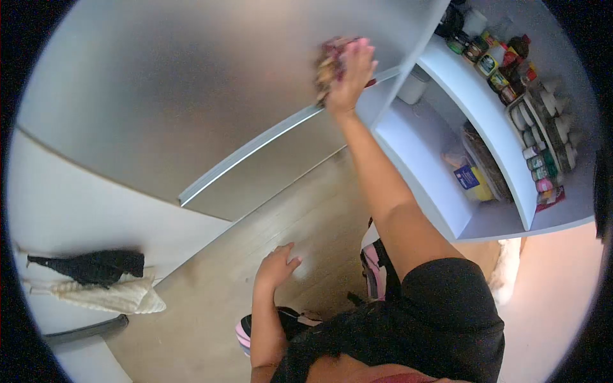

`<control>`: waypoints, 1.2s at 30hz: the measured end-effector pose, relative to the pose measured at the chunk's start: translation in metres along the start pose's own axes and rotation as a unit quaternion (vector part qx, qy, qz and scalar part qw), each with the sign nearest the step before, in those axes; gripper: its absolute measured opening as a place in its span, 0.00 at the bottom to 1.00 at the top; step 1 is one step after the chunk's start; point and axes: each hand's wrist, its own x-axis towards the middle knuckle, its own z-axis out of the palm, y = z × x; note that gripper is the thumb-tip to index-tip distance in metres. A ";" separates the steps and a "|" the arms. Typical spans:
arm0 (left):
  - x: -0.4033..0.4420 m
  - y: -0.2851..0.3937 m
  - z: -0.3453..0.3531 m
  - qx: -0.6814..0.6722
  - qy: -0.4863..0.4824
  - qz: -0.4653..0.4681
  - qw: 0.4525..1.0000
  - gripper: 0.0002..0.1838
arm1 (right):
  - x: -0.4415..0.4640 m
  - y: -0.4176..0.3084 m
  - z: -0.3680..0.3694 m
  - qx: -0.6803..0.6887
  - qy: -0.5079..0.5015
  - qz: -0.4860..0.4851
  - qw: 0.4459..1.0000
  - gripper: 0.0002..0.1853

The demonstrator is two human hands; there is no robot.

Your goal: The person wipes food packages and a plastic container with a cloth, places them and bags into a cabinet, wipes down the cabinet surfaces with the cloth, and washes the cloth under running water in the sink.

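My right hand (352, 76) presses a crumpled, multicoloured cloth (329, 67) in dark red and tan against a large frosted panel (191, 70), just above its silver handle strip (255, 148). The hand is somewhat blurred, with its fingers lying over the cloth's right side. My left hand (276, 267) hangs low over the floor with its fingers apart and nothing in it.
At the right stand white shelves (482, 80) with jars (488, 64), bottles and a yellow package (474, 183). Dark cloth (96, 267) and cream cloth (115, 297) hang at the lower left. My shoes are on the wooden floor (204, 300).
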 end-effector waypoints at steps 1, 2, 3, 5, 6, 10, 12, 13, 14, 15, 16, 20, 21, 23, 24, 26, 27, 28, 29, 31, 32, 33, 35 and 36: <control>0.001 0.001 0.004 0.006 -0.017 -0.009 1.000 0.28 | 0.006 0.028 -0.002 0.004 0.031 0.036 0.999 0.27; 0.003 0.002 0.008 0.011 -0.034 -0.019 0.999 0.28 | 0.012 0.057 -0.005 -0.011 0.047 0.082 0.995 0.29; 0.004 0.003 0.012 0.014 -0.037 -0.022 0.999 0.28 | 0.016 0.087 -0.007 -0.025 0.065 0.129 0.989 0.31; 0.007 0.007 0.018 0.037 -0.054 -0.013 0.998 0.28 | 0.006 0.143 -0.010 -0.169 0.028 0.142 0.975 0.29; 0.008 0.010 0.018 0.040 -0.057 -0.017 0.997 0.28 | 0.007 0.153 -0.012 -0.170 0.027 0.148 0.974 0.29; 0.010 0.025 0.022 0.055 -0.075 -0.016 0.996 0.28 | 0.012 0.143 -0.011 -0.064 0.066 0.207 0.974 0.22; 0.014 0.020 0.028 0.067 -0.060 -0.016 0.996 0.29 | 0.015 0.081 -0.003 -0.174 0.059 0.118 0.976 0.16; 0.021 0.018 0.034 0.081 -0.075 -0.011 0.994 0.28 | 0.025 0.033 -0.001 -0.084 0.081 0.140 0.983 0.15; 0.028 0.017 0.036 0.095 -0.092 -0.004 0.991 0.28 | 0.031 -0.017 0.002 0.005 0.102 0.158 0.982 0.15; 0.033 0.016 0.037 0.098 -0.081 -0.007 0.992 0.28 | 0.025 -0.062 0.007 0.015 0.107 0.156 0.982 0.15; 0.038 0.015 0.039 0.072 -0.078 -0.002 0.994 0.28 | 0.018 -0.105 0.011 0.003 0.058 0.045 0.997 0.14; 0.052 -0.002 0.043 -0.002 -0.084 0.022 0.996 0.29 | 0.040 -0.229 -0.006 0.600 -0.349 0.115 0.711 0.18; 0.053 -0.004 0.038 0.004 -0.085 0.030 0.996 0.29 | 0.029 -0.245 0.015 0.512 -0.236 -0.030 0.825 0.17; 0.050 -0.006 0.028 0.031 -0.113 -0.033 0.993 0.29 | 0.024 -0.251 0.039 0.293 -0.058 -0.244 0.923 0.18; 0.049 -0.006 0.025 0.029 -0.116 -0.029 0.992 0.29 | 0.031 -0.245 0.040 0.184 0.016 -0.300 0.936 0.18; 0.047 -0.003 0.023 0.039 -0.108 -0.080 0.990 0.29 | 0.084 -0.199 0.028 0.142 0.012 -0.250 0.958 0.17; 0.048 -0.004 0.027 0.036 -0.110 -0.075 0.990 0.29 | 0.108 -0.166 0.029 0.181 0.003 -0.211 0.961 0.17; 0.045 -0.006 0.030 0.004 -0.116 -0.061 0.991 0.29 | 0.129 -0.122 0.022 0.074 -0.102 -0.147 0.981 0.19; 0.044 -0.006 0.033 -0.028 -0.121 -0.047 0.991 0.29 | 0.176 -0.100 -0.019 0.020 -0.313 0.022 0.949 0.19; 0.042 -0.005 0.034 -0.004 -0.112 -0.023 0.993 0.29 | 0.182 -0.014 -0.013 -0.121 0.106 -0.014 0.987 0.24; 0.041 -0.005 0.036 0.022 -0.103 0.004 0.994 0.28 | 0.172 0.029 -0.009 -0.121 0.103 -0.012 0.987 0.24; 0.041 -0.003 0.036 0.021 -0.105 0.002 0.994 0.28 | 0.157 0.071 -0.006 -0.134 0.150 -0.017 0.979 0.20; 0.042 0.002 0.034 0.034 -0.098 -0.022 0.994 0.28 | 0.118 0.132 -0.012 -0.165 0.238 -0.024 0.957 0.12; 0.040 0.002 0.034 0.033 -0.109 -0.027 0.993 0.28 | 0.093 0.148 -0.025 -0.171 0.230 -0.017 0.958 0.12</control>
